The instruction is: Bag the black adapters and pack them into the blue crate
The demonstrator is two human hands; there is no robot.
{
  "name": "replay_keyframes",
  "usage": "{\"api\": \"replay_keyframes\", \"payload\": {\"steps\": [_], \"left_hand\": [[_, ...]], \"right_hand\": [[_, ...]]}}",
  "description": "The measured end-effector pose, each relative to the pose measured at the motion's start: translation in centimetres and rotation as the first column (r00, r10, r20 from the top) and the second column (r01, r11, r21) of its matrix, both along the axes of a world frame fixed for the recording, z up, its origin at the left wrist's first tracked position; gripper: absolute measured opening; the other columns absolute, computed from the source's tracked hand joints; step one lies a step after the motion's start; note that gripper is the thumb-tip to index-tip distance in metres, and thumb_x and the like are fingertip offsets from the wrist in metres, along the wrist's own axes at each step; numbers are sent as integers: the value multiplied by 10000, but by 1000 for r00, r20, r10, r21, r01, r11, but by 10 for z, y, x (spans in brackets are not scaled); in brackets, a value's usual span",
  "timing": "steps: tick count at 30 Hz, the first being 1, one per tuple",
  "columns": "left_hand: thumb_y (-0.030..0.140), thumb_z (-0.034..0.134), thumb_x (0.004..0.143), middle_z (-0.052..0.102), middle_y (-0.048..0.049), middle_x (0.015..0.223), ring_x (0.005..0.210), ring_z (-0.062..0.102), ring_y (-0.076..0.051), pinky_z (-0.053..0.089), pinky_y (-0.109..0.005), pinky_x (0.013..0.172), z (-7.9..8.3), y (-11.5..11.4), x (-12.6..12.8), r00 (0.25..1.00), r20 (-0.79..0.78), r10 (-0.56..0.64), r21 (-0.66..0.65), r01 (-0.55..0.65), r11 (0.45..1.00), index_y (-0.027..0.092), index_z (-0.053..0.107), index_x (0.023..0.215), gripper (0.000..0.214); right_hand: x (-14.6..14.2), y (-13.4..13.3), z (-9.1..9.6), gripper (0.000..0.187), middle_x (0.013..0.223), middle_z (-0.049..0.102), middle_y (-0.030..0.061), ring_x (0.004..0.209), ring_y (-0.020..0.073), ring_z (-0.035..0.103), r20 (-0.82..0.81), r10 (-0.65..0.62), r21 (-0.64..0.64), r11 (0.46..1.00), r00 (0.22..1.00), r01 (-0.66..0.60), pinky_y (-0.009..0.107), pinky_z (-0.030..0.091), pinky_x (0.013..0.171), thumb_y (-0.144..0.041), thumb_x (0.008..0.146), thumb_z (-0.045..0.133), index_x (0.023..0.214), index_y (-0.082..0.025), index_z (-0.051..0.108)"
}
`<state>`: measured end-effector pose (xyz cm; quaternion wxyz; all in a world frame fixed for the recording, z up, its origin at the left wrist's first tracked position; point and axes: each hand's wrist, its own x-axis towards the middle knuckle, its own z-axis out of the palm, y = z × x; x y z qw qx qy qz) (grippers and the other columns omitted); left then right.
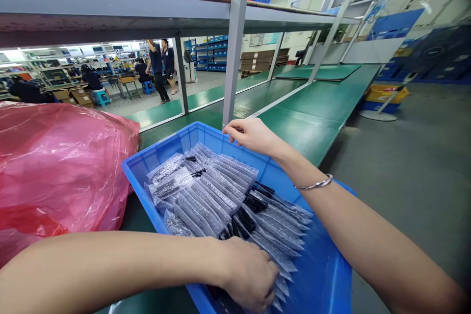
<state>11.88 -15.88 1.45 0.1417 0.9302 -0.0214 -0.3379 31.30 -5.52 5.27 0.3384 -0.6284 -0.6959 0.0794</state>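
A blue plastic bin point(324, 274) sits in front of me, filled with several clear bags holding black parts point(217, 191), laid in overlapping rows. My left hand point(250, 277) lies at the near end of the bin, fingers curled down onto the nearest bags. My right hand point(248, 136) reaches across to the far rim of the bin, fingers bent over its edge; a thin silver bracelet point(314, 184) circles that wrist.
A large pink plastic bag point(62, 167) bulges at the left beside the bin. A green-topped bench point(294, 113) runs away ahead under a grey metal shelf frame point(235, 34). Several people stand and sit at benches far left. Blue and yellow crates stand on the floor at right.
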Motion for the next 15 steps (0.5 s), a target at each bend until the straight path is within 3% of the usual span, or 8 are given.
{"api": "replay_keyframes", "payload": {"steps": [3,5,7,10,15], "left_hand": [[335,529,959,589,-141,1251,1118,592,-276,508,-368,845,-10,-4,0,987,115,-108,98,97,990,56,623,1257,419],[291,574,923,580,-138,1197,1098,556,-272,475,-368,867,-19,-3,-2,930,314,-193,180,142,973,98,701,1106,294],[300,584,914,545,-157,1292,1159,514,-295,435,-388,927,-26,2,-1,858,448,-251,247,151,957,157,736,1080,267],[399,551,935,487,-150,1445,1242,492,-326,414,-412,970,-27,9,7,899,390,-200,235,113,965,265,703,1258,382],[411,509,952,623,-117,1237,1126,551,-305,432,-402,930,-26,4,17,947,284,-148,230,82,970,235,673,1270,399]], "right_hand": [[0,0,2,260,754,717,-29,673,104,658,2,3,6,1000,1000,-3,228,449,653,-253,986,509,917,-177,747],[0,0,2,258,753,717,-28,689,109,661,1,2,10,1000,1000,-2,227,443,646,-252,985,509,920,-178,747],[1,1,2,257,749,718,-30,689,110,660,-5,4,11,1000,1000,-4,227,438,638,-258,985,510,921,-180,747],[0,1,1,249,757,721,-32,659,104,652,-16,10,8,1000,1000,-10,226,434,629,-262,979,515,920,-183,744],[-1,-1,4,250,761,722,-19,626,104,634,-27,18,7,1000,999,-18,232,434,625,-247,975,510,925,-171,743]]}}
